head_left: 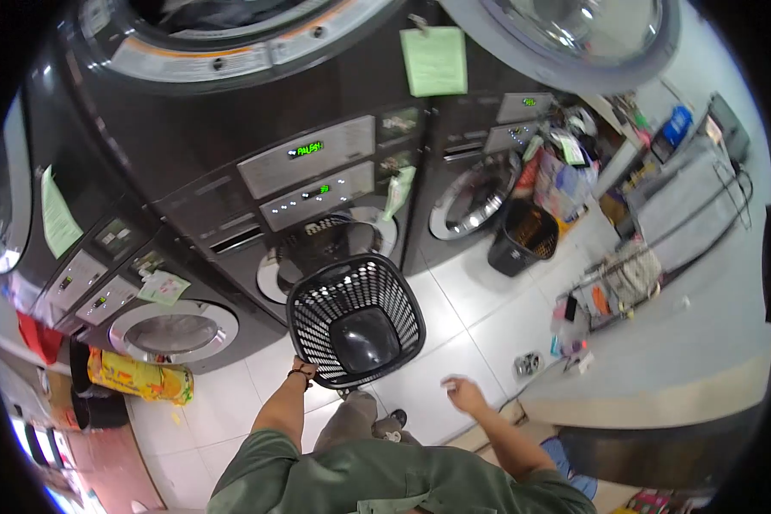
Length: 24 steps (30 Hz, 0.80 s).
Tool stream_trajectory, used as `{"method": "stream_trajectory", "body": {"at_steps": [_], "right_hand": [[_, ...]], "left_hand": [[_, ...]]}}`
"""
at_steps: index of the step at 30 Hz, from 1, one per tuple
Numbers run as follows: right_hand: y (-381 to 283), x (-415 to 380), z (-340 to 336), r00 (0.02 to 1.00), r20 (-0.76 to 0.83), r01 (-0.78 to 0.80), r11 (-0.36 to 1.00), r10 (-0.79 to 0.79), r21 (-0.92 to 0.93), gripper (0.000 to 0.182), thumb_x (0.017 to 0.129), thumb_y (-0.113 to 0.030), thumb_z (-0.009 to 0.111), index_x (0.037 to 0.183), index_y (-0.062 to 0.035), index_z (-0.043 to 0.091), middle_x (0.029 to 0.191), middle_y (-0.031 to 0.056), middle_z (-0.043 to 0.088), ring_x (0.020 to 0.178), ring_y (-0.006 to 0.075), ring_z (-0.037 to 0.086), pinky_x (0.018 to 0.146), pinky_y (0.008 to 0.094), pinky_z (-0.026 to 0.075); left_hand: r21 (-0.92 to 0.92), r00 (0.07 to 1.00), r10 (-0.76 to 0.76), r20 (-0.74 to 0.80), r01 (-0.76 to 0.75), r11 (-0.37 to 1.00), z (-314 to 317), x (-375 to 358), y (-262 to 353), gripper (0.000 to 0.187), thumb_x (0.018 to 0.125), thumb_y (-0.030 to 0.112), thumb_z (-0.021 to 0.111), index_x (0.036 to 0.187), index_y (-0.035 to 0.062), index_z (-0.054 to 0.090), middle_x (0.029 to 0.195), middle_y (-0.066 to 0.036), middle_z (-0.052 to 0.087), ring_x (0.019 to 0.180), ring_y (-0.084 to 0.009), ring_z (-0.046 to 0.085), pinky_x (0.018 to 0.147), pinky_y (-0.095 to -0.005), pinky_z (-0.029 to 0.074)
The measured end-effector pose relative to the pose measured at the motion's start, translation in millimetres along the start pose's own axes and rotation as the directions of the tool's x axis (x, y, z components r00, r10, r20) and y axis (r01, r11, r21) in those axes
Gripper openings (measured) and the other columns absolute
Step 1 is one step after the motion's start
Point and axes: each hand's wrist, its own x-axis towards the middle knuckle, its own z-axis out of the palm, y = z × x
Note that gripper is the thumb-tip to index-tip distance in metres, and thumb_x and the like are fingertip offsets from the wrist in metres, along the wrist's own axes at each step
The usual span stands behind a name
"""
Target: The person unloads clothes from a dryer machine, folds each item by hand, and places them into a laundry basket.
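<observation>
A black plastic laundry basket (pixel 364 338) with slotted sides hangs in front of my body, its inside bare. My left hand (pixel 303 370) grips its near left rim and wears a dark bracelet at the wrist. To the right of the basket, my right hand (pixel 463 395) is in mid-air over the white floor tiles, touching nothing; its fingers are partly curled and blurred. Just beyond the basket stands a dark stacked machine with a lit green display (pixel 306 149), and the basket's far edge overlaps its lower round door (pixel 385 227).
An open round door (pixel 574 34) juts out at the top right. A smaller black basket (pixel 522 240) stands by bagged items (pixel 565 184). A grey counter (pixel 660 325) runs along the right. A yellow bag (pixel 141 377) lies at the left near another round door (pixel 174 331).
</observation>
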Motion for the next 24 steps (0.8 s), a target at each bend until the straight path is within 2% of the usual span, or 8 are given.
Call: {"method": "stream_trajectory", "body": {"at_steps": [3,6,9,11,13,14,22,24], "right_hand": [[-152,88,-106,0.926,-0.176,0.341,0.940,-0.334,0.009,0.020,0.084,-0.010,0.053,0.099,-0.0118,0.067,0.101,0.0146,0.065,0.094,0.0309,0.062,0.084,0.0375,0.049],[-294,148,-188,0.570,-0.388,0.716,0.669,-0.725,-0.198,0.018,0.080,-0.003,0.056,0.095,-0.0048,0.066,0.103,0.0141,0.066,0.092,0.0318,0.063,0.081,0.0365,0.050],[-430,180,-255,0.341,-0.528,0.821,0.520,-0.778,-0.236,0.015,0.082,0.000,0.056,0.092,-0.0023,0.067,0.101,0.0133,0.066,0.094,0.0257,0.063,0.081,0.0323,0.049],[-511,201,-283,0.004,-0.632,0.890,0.292,-0.775,-0.352,0.010,0.079,-0.005,0.061,0.087,-0.0040,0.066,0.090,0.0109,0.068,0.086,0.0280,0.064,0.077,0.0365,0.049],[-571,222,-304,-0.005,-0.618,0.824,0.347,-0.786,-0.448,0.010,0.082,-0.016,0.061,0.087,-0.0109,0.067,0.093,0.0048,0.068,0.091,0.0259,0.061,0.082,0.0390,0.041],[-597,233,-312,-0.032,-0.595,0.730,0.388,-0.803,-0.563,0.013,0.082,-0.022,0.060,0.089,-0.0137,0.067,0.095,0.0034,0.067,0.096,0.0248,0.059,0.084,0.0412,0.036],[-727,324,-372,-0.228,-0.379,0.038,0.380,-0.897,-0.924,0.049,0.075,-0.011,0.063,0.123,-0.0175,0.054,0.143,0.0113,0.037,0.126,0.0336,0.039,0.094,0.0442,0.036],[-733,345,-385,-0.265,-0.376,-0.040,0.400,-0.888,-0.916,0.041,0.080,-0.015,0.059,0.121,-0.0164,0.056,0.134,0.0156,0.049,0.126,0.0321,0.041,0.095,0.0455,0.035]], "left_hand": [[-0.290,0.979,0.065,0.195,-0.006,0.957,-21,72,-43,0.095,0.079,0.005,0.069,0.147,0.0257,0.005,0.143,-0.013,0.036,0.126,-0.0372,0.041,0.091,-0.0617,0.042],[-0.403,0.978,0.080,0.191,0.004,0.915,-17,38,-53,0.102,0.080,0.000,0.067,0.148,0.0272,-0.003,0.143,-0.015,0.039,0.130,-0.0397,0.036,0.096,-0.0639,0.036],[-0.467,0.975,0.123,0.186,-0.022,0.884,-17,31,-80,0.090,0.083,0.004,0.064,0.148,0.0237,0.005,0.137,-0.017,0.045,0.122,-0.0351,0.046,0.092,-0.0552,0.043],[-0.488,0.988,0.110,0.105,-0.045,0.871,-15,28,-96,0.084,0.082,0.005,0.065,0.147,0.0176,0.014,0.126,-0.018,0.054,0.114,-0.0315,0.053,0.088,-0.0491,0.048],[-0.092,0.921,0.351,-0.171,-0.369,0.925,-10,61,-136,0.075,0.075,0.010,0.073,0.139,0.0060,0.035,0.104,-0.018,0.065,0.108,-0.0275,0.057,0.088,-0.0392,0.049],[-0.349,0.936,0.237,-0.259,-0.320,0.881,-12,48,-139,0.073,0.072,0.013,0.076,0.135,0.0014,0.042,0.105,-0.019,0.064,0.106,-0.0266,0.058,0.088,-0.0372,0.049],[-0.460,0.891,0.253,-0.376,-0.417,0.784,-82,7,-119,0.064,0.076,0.013,0.071,0.132,0.0012,0.044,0.124,-0.024,0.055,0.112,-0.0317,0.056,0.093,-0.0382,0.048],[-0.424,0.828,0.245,-0.504,-0.485,0.765,-89,19,-112,0.062,0.075,0.012,0.071,0.131,0.0022,0.047,0.118,-0.022,0.058,0.108,-0.0299,0.058,0.091,-0.0378,0.048]]}}
